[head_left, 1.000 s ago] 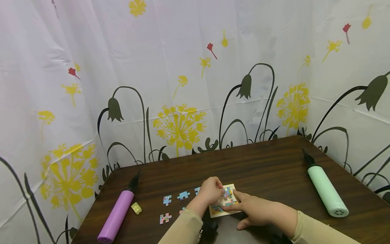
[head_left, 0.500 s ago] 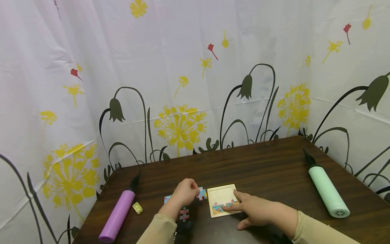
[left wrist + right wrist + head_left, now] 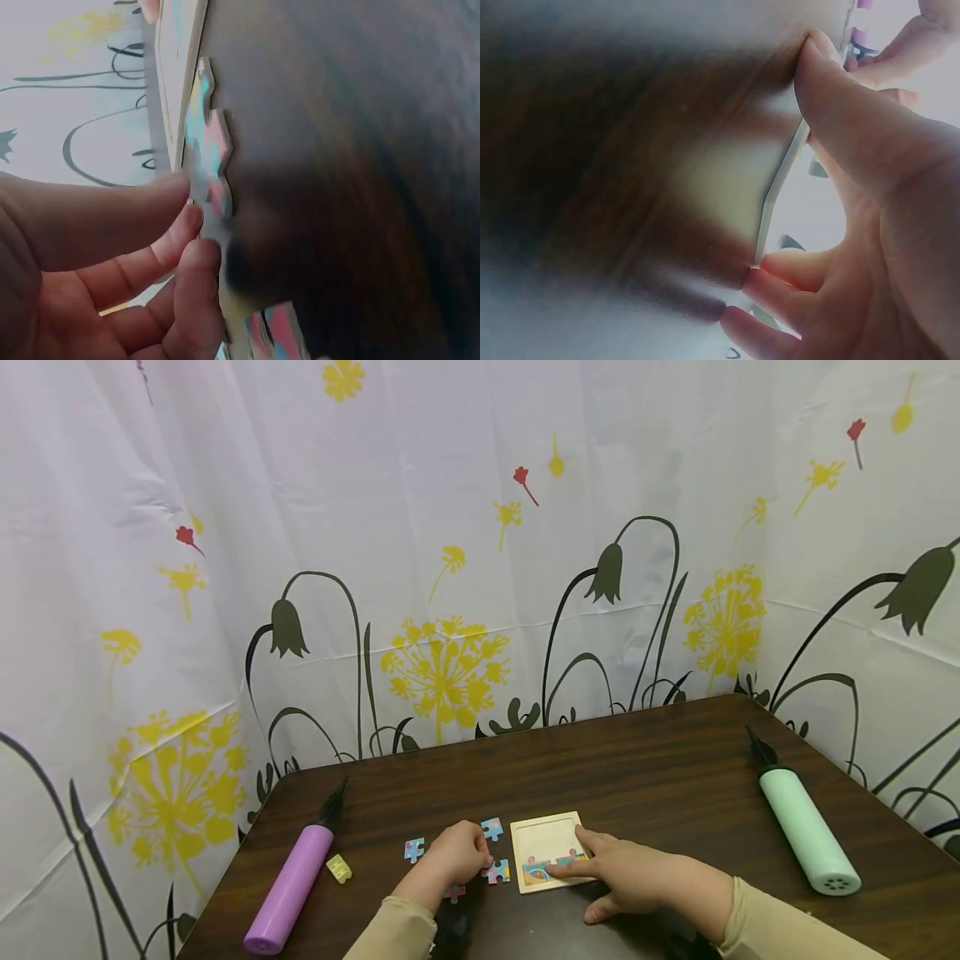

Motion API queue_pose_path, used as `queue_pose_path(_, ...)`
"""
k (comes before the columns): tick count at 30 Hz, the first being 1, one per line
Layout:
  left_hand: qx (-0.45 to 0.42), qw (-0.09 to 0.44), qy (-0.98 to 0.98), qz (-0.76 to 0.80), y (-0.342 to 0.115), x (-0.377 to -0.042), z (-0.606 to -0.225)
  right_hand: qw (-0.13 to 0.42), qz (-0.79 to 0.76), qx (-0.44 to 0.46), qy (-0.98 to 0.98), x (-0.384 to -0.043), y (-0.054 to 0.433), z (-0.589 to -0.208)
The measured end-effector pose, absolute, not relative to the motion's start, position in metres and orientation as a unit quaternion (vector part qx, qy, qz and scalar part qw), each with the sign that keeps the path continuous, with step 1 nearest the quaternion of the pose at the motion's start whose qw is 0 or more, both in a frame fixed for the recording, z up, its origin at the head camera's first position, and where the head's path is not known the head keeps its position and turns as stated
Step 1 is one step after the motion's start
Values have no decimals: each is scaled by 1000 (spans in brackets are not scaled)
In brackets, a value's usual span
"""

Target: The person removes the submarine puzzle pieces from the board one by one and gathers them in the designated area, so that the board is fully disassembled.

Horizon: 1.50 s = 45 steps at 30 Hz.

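Note:
My left hand (image 3: 453, 853) pinches a jigsaw puzzle piece (image 3: 497, 872) in blue, pink and yellow, low over the table to the left of a wooden puzzle tray (image 3: 552, 821). In the left wrist view, thumb and fingertips meet at the near end of that puzzle piece (image 3: 214, 142). My right hand (image 3: 630, 872) rests on the tray's lower right corner with its fingers spread. One finger reaches over the row of fitted pieces (image 3: 536, 872) along the tray's near side. The right wrist view shows this hand (image 3: 870, 195) spanning the tray's edge (image 3: 772, 199).
Loose puzzle pieces lie left of the tray: one blue piece (image 3: 491, 828) behind, another (image 3: 414, 849) farther left, and a pink one (image 3: 454, 893) partly under the left hand. A purple pump (image 3: 291, 889), a small yellow block (image 3: 339, 868) and a mint-green pump (image 3: 810, 831) flank the area.
My left hand has carried the puzzle piece out of the tray to the left, then a little toward me. The tray's upper part now shows bare wood. My right hand has stayed put.

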<state>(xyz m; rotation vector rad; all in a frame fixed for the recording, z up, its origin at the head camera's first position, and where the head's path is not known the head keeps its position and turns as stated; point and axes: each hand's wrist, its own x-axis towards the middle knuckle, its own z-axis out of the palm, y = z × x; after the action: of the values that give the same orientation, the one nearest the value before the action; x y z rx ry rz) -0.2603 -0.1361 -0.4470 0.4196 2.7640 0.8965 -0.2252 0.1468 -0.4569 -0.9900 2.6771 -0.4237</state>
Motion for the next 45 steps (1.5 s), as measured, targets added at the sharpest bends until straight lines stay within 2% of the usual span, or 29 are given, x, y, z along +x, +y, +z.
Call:
queue_pose_path(8,163,88,926,330,-116,-255,-443,126,-143,-344,919,-227,148,-458)
queue_pose_path(22,177,90,942,270,-90,-247,-449,121,-152,-348,917,-225,148,-457)
queue_pose_path(36,179,78,932,306,-92,-248,-452,121,-145,-346,919,-223,147,-454)
queue_pose_path(45,188,79,901,383,-112,-246,-439,129,-161,-344,916,-222,147,-452)
